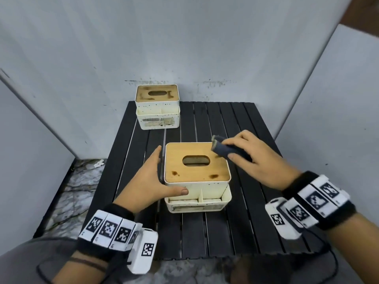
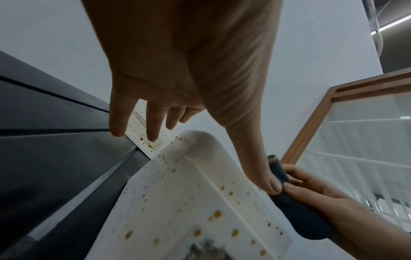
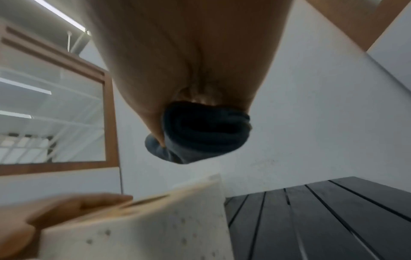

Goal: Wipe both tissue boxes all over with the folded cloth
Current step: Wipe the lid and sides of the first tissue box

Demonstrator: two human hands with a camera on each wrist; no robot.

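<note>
The near tissue box (image 1: 196, 177), white and speckled with a stained wooden lid, stands mid-table; it also shows in the wrist views (image 2: 189, 202) (image 3: 155, 228). My left hand (image 1: 151, 181) braces it, straight fingers along its left side and thumb on the front. My right hand (image 1: 252, 160) grips the folded dark-blue cloth (image 1: 223, 149) over the lid's far right corner; the cloth shows close up (image 3: 200, 133) and beside my thumb (image 2: 289, 193). A second tissue box (image 1: 157, 106), its wooden lid also stained, stands at the table's far left.
The black slatted table (image 1: 246, 201) stands in a grey-walled corner. Marbled floor (image 1: 80, 191) lies beyond the table's left edge. A wood-framed glass panel (image 2: 355, 149) is off to one side.
</note>
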